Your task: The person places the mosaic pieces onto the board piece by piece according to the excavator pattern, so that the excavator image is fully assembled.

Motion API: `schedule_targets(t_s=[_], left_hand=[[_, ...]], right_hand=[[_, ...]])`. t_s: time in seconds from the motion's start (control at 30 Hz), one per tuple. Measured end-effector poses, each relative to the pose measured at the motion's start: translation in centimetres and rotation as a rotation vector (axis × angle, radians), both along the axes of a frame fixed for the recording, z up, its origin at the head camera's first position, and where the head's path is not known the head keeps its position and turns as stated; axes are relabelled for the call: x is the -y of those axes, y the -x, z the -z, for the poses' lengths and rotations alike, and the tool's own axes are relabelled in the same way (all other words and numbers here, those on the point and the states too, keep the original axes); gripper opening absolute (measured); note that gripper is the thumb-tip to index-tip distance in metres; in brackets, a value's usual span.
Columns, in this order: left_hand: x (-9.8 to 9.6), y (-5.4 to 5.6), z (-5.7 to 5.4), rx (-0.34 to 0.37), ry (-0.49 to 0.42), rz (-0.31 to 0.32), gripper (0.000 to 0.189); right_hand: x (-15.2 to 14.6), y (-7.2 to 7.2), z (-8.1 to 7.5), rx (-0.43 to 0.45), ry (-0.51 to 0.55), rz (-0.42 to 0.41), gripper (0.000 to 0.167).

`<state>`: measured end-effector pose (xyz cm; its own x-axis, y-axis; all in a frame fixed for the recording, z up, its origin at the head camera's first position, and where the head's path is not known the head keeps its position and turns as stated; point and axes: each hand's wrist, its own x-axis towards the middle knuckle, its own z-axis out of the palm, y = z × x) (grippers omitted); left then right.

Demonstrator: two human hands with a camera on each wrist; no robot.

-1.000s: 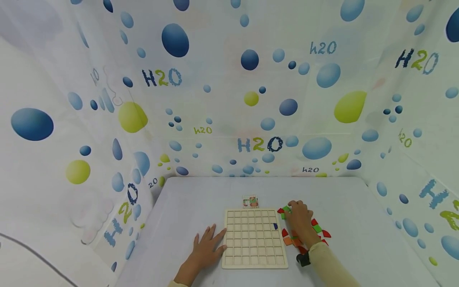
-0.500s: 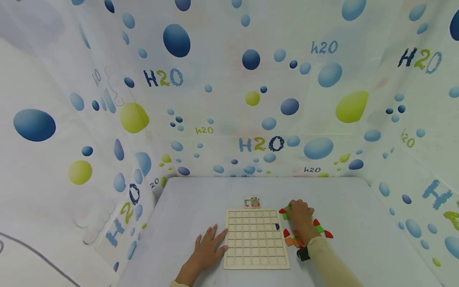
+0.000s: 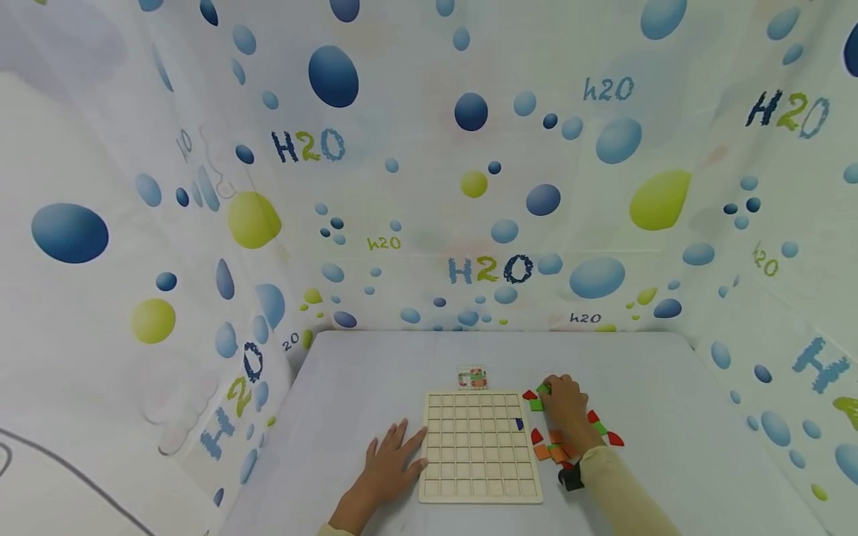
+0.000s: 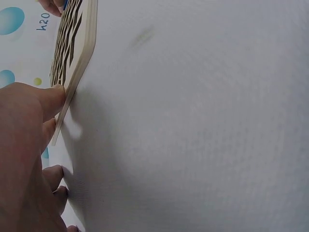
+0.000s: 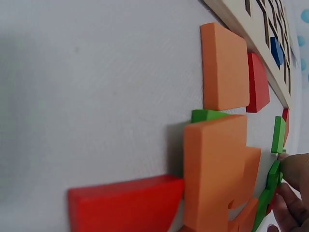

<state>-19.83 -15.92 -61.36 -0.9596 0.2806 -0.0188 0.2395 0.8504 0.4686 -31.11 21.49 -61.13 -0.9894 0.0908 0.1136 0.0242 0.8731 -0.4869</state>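
My left hand (image 3: 391, 467) lies spread on the table, its thumb and index finger touching the left edge of a wooden grid board (image 3: 480, 499). In the left wrist view the thumb presses the board's rim. My right hand (image 3: 566, 406) is bent down over the loose pieces right of the board. Its fingertips pinch a small green block (image 3: 544, 389); in the right wrist view, thumb and fingers close around it. Beside it lie a red block (image 3: 529, 395) and a green square block (image 3: 536, 405). One dark blue block (image 3: 519, 423) sits in the board's right column.
Behind the board lies a small pattern card (image 3: 472, 377). Nearer the right wrist are several orange blocks (image 5: 224, 67) and a red curved block (image 5: 120, 205). More red and green pieces (image 3: 615, 438) lie right of the forearm. A patterned curtain (image 3: 415, 186) surrounds the table.
My right fingertips have shifted slightly, and the green block has slid a little away from the red one beside it. The left hand stays at the board's edge. The head view has drifted slightly.
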Motion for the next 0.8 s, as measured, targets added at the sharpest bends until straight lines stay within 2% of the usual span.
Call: schedule_targets(t_s=[0.3,0.53,0.8], left_hand=[[0.1,-0.3,-0.4,0.004,-0.009,0.004,0.057],[-0.1,-0.3,-1.2,0.014,0.002,-0.005,0.056],[-0.1,0.0,-0.4,0.023,0.023,-0.008,0.057]], right_hand=[[-1.0,0.6,0.6,-0.007,-0.011,-0.045,0.026],[-2.9,0.0,-0.3,0.047,-0.008,-0.043,0.024],[-3.0,-0.6,-0.5,0.002,-0.023,-0.044,0.031]])
